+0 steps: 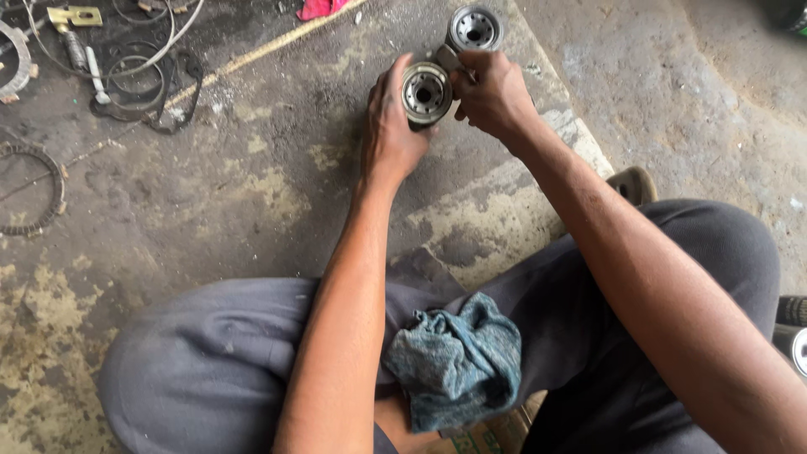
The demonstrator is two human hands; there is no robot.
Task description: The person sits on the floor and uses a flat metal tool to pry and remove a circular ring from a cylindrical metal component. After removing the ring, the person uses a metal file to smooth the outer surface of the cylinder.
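Concrete floor [252,193], stained and patchy, fills most of the view, with a yellow painted line [261,50] crossing its upper part. Grey trousers [210,353] cover the person's bent legs at the bottom of the picture, and a crumpled blue-grey rag [458,361] lies in the lap between the two forearms. Loose rings and wire loops [143,76] lie scattered on the floor at upper left, near a toothed ring [46,189] at the left edge. Left hand [391,126] is curled around a round metal hub [426,91], gripping its side with fingers closed, the open bore facing the camera. Right hand [496,97] is pinched shut on the small part where this hub meets a second round metal piece [475,29], which sits just beyond the fingers. Both pieces are held above the floor, well ahead of the knees. A red scrap [319,8] shows at the top edge.
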